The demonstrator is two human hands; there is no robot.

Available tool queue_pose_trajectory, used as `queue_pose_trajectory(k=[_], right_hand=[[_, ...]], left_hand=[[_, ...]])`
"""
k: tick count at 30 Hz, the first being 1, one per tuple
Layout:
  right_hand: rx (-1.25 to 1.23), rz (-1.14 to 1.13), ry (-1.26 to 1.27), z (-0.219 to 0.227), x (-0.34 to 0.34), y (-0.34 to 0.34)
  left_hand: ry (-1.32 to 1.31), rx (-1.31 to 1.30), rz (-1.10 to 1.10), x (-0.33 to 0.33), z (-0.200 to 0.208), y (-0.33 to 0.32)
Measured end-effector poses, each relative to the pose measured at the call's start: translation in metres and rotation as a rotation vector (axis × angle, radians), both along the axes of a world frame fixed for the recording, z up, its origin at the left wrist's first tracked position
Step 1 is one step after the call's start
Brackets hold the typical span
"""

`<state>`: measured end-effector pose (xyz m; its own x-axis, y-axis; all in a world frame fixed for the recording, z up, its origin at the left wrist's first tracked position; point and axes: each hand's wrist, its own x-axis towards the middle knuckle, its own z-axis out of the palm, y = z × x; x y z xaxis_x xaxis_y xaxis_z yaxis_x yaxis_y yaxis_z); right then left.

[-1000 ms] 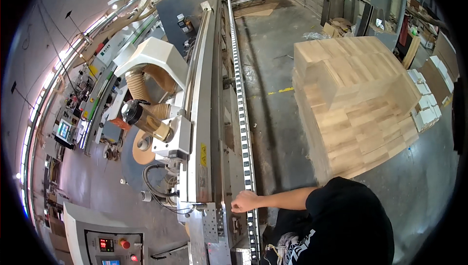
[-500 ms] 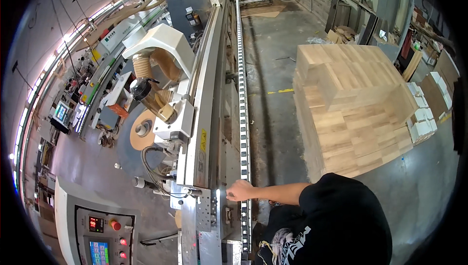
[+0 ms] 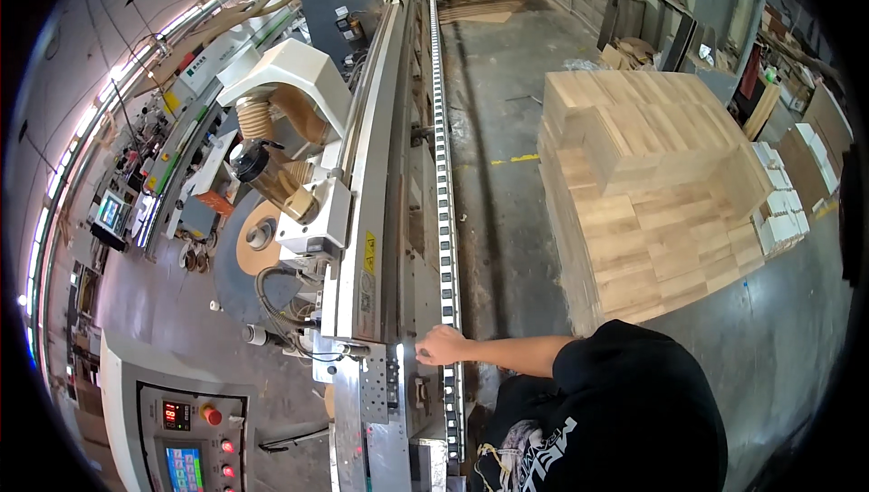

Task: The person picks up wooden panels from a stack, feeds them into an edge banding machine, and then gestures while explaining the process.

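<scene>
My right hand (image 3: 442, 346) reaches across from the right on a bare forearm below a black sleeve. Its fingers are curled; whether anything is in them is hidden. It hangs over the gap between the side of an edge-banding machine (image 3: 373, 257) and a long conveyor track (image 3: 444, 220) of dark pads on a light rail. The wrist crosses above the track. Just left of the knuckles is a perforated metal plate (image 3: 375, 388) at the machine's end. My left hand does not show.
Stacked wood-grain panels (image 3: 652, 229) form a large stepped block at the right, with white-edged pieces (image 3: 778, 198) beside it. A control panel (image 3: 195, 438) with a screen and red buttons stands at the lower left. A round tape reel (image 3: 261, 234) sits on the machine's left side.
The view has shifted slightly, so the machine and panels sit a little higher and further left. My right hand keeps nearly the same place beside the machine, fingers still curled.
</scene>
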<state>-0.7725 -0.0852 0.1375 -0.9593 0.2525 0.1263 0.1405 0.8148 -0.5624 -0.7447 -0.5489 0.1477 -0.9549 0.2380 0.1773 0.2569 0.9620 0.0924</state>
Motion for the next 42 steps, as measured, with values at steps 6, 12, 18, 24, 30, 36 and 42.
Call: queue_pose_trajectory(k=[6,12,18,24,30,36,42], right_hand=[[0.013,0.014,-0.051,0.004,-0.001,0.002],[-0.023,-0.002,0.012,0.006,0.000,0.002],[-0.032,-0.006,-0.004,0.009,0.001,0.003],[0.024,0.023,-0.010,0.007,-0.002,0.003],[0.035,0.010,-0.046,0.009,-0.002,0.003],[0.064,0.028,-0.058,0.010,0.000,0.001],[0.080,0.031,-0.044,-0.002,-0.008,-0.003]], left_hand=[[0.013,-0.003,0.009,0.000,0.001,-0.003],[0.033,0.001,0.021,0.002,0.000,-0.009],[0.064,0.014,0.028,0.006,-0.001,-0.016],[0.121,0.049,0.042,0.010,-0.004,-0.035],[0.219,0.179,0.082,0.017,-0.015,-0.073],[-0.118,-0.103,-0.239,-0.028,0.013,-0.032],[-0.210,0.127,-0.425,-0.069,-0.015,-0.003]])
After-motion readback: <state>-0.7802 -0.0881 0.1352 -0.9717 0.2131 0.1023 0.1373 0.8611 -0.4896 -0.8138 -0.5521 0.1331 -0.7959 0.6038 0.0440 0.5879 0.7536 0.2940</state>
